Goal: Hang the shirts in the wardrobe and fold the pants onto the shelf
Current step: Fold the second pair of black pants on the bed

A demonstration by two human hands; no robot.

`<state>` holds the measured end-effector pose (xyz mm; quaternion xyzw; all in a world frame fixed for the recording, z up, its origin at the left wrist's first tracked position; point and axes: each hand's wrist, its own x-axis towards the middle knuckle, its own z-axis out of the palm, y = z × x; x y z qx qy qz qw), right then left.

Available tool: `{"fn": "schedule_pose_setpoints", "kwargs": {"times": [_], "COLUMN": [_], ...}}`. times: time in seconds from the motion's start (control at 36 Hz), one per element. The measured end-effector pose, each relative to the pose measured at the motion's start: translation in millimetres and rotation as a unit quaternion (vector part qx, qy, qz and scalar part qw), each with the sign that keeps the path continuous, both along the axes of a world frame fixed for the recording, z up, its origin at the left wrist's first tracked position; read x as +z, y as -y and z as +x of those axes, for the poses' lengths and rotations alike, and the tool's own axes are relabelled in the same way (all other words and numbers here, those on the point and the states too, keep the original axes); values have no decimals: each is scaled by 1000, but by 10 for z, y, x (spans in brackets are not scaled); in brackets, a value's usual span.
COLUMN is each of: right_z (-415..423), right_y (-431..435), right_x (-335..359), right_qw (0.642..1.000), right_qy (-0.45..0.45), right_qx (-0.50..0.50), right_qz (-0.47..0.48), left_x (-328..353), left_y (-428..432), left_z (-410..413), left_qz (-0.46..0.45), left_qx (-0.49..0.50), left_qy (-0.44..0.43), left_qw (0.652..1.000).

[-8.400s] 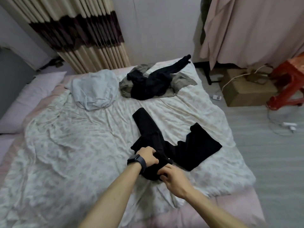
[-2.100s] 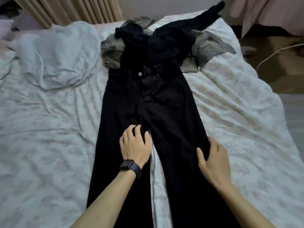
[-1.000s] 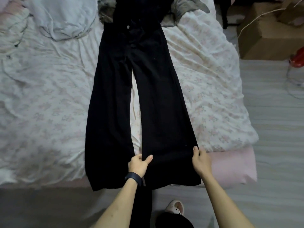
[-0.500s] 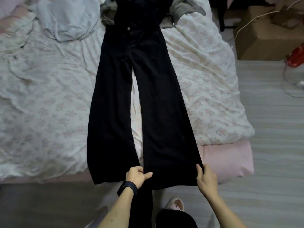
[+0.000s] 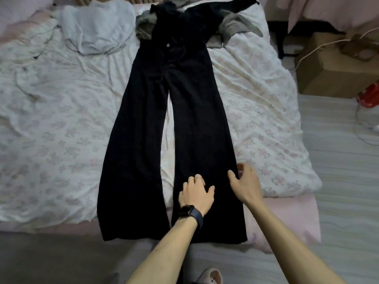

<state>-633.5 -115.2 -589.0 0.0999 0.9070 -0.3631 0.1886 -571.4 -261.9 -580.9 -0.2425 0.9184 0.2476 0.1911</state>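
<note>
While both hands rest on them, the black pants (image 5: 184, 119) lie spread flat and face up along the middle of the bed (image 5: 51, 119), with the waistband toward the far edge and both leg hems reaching over the near edge. The two legs lie slightly apart, with a strip of flowered sheet showing between them. The left hand (image 5: 195, 194), with a dark watch (image 5: 189, 212) on its wrist, lies palm down on the right-side leg near the near edge, its grip spread wide with straight fingers pressing the cloth. The right hand (image 5: 247, 185) sits just beside it at that leg's outer edge, thumb stretched onto the fabric, its grip loose and holding nothing; the fingertips are blurred. At the far edge, the waistband overlaps a heap of another black garment (image 5: 205, 13) lying on a grey garment (image 5: 235, 27). A crumpled pale blue garment (image 5: 98, 29) lies toward the far left corner. On the floor off the bed's right edge stands a cardboard box (image 5: 332, 74), and a slipper (image 5: 209, 276) shows below the near edge.
</note>
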Motion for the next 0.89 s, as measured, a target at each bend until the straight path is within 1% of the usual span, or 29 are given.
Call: {"fn": "schedule_pose_setpoints", "kwargs": {"times": [0.03, 0.08, 0.17, 0.25, 0.36, 0.44, 0.53, 0.58, 0.64, 0.69, 0.75, 0.81, 0.83, 0.89], "right_z": [-181, -517, -822, -948, -986, -944, -898, -881, -884, -900, -909, -831, -767, -652], "right_y": [41, 93, 82, 42, -18, -86, -115, -102, -70, -22, -12, 116, 244, 475], "right_x": [9, 10, -49, -116, -156, -188, -199, -205, -176, -137, -82, 19, 91, 221], "right_qw": [1000, 999, 999, 996, 985, 983, 984, 984, 983, 984, 992, 998, 998, 997], "right_qy": [0, 17, 31, 11, 61, 63, 64, 60, 56, 56, 59, 52, 42, 21], "right_qx": [-1, 9, 40, 79, 157, 169, 161, 159, 157, 142, 99, 44, 28, 29], "right_qz": [-20, -30, -4, 28, 44, 39, 39, 56, 83, 87, 51, -13, -42, -71], "left_x": [-22, -110, -317, -518, -633, -647, -717, -700, -651, -569, -466, -358, -295, -197], "left_y": [-116, -354, -709, -975, -1145, -1150, -1154, -1125, -1062, -924, -782, -508, -319, 17], "left_z": [-37, -78, -46, -25, -35, 41, 139, 209, 268, 335, 398, 526, 605, 730], "left_qz": [14, 24, 1, -38, -60, -126, -60, -34, -6, 37, 107, 150, 164, 191], "left_qx": [9, 22, 35, 51, 43, 37, 7, -10, -14, -10, 25, 65, 89, 144], "left_qy": [-12, -26, -11, 4, 38, 24, 23, 23, 17, 18, 30, 25, 18, 2], "left_qw": [1000, 999, 999, 998, 997, 991, 998, 999, 1000, 999, 993, 986, 982, 971]}}
